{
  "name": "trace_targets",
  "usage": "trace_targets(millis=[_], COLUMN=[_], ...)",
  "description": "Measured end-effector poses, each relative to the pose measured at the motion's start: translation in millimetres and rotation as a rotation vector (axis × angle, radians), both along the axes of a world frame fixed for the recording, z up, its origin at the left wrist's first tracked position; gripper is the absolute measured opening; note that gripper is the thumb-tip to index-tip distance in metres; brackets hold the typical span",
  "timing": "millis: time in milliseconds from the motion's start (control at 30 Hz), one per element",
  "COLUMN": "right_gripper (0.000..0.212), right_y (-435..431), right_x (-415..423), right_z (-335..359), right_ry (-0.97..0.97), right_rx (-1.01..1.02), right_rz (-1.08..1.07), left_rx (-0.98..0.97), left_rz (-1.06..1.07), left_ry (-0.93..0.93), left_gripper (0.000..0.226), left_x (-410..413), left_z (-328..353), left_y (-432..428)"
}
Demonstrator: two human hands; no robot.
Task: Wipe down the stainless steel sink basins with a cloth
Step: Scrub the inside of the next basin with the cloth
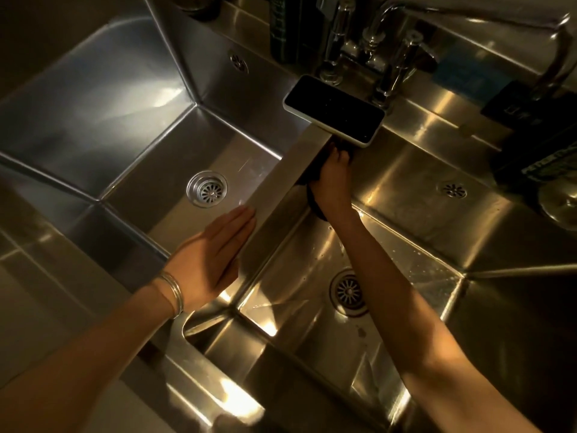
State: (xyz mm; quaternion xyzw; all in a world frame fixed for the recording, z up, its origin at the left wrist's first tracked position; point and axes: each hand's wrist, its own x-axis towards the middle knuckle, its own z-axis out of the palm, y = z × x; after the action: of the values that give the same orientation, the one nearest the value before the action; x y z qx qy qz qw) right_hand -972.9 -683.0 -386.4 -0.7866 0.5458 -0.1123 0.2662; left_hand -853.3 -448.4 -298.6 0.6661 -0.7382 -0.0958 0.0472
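Mid-wipe: right hand (335,179) grips a dark cloth (315,204) high in the right basin (406,189); left hand (215,251) lies flat on the divider (290,176). Next, likely downward strokes.

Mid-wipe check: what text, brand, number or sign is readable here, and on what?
No text can be read.
Dark bottle behind the left basin: pale print, too blurred.
Black box, far right: lettering, too blurred.
Green-and-white pack at the right edge: print, too blurred.
Phone: screen dark, no text.
Cloth in the right hand: no print shows.
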Motion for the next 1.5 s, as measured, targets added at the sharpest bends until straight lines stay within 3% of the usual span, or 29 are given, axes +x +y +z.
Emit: trace_targets(millis=[167, 300, 400, 467, 600, 733, 867, 1000, 1167, 1267, 1333, 1400, 1500], right_gripper=[0.056, 0.078, 0.101, 0.105, 0.112, 0.109, 0.092, 0.088, 0.086, 0.081, 0.075, 0.077, 0.075], right_y=[-9, 8, 36, 49, 72, 96, 91, 71, 82, 90, 91, 89, 79], right_x=[2, 2, -11, -20, -26, -36, -33, -20, -28, -29, -25, -23, -23], right_z=[-31, -53, -56, -65, -98, -129, -147, -140, -89, -54, -41, -40, -52], right_ry=[0.070, 0.235, 0.137, 0.180, 0.471, 0.535, 0.486, 0.410, 0.036, -0.155, -0.114, -0.012, 0.316], right_rx=[0.144, 0.192, 0.256, 0.283, 0.295, 0.258, 0.124, 0.142, 0.163, -0.065, -0.234, -0.148, -0.045], right_rz=[-0.008, 0.159, 0.288, 0.344, 0.565, 0.466, 0.403, 0.343, 0.235, 0.214, 0.216, 0.264, 0.455], left_rx=[0.008, 0.017, 0.014, -0.006, -0.054, -0.043, -0.040, -0.032, -0.007, 0.009, 0.018, 0.032, 0.046], left_rz=[0.012, 0.010, 0.030, 0.034, 0.013, 0.018, 0.028, 0.028, 0.014, -0.005, 0.002, 0.008, 0.030], left_ry=[-0.023, -0.048, -0.040, -0.032, -0.032, -0.035, -0.051, -0.071, -0.085, -0.129, -0.151, -0.151, -0.174], left_gripper=[0.060, 0.061, 0.062, 0.061, 0.056, 0.056, 0.058, 0.059, 0.063, 0.063, 0.062, 0.061, 0.063], left_x=[3, 1, 0, -2, -2, 0, 1, 4, 2, 0, -2, -3, 0], left_z=[-5, 0, 4, 5, 1, -2, -5, -6, -2, 2, 3, 2, -1], left_y=[0, -3, -1, 2, 3, 4, 3, 4, 2, 2, 1, 2, 3])
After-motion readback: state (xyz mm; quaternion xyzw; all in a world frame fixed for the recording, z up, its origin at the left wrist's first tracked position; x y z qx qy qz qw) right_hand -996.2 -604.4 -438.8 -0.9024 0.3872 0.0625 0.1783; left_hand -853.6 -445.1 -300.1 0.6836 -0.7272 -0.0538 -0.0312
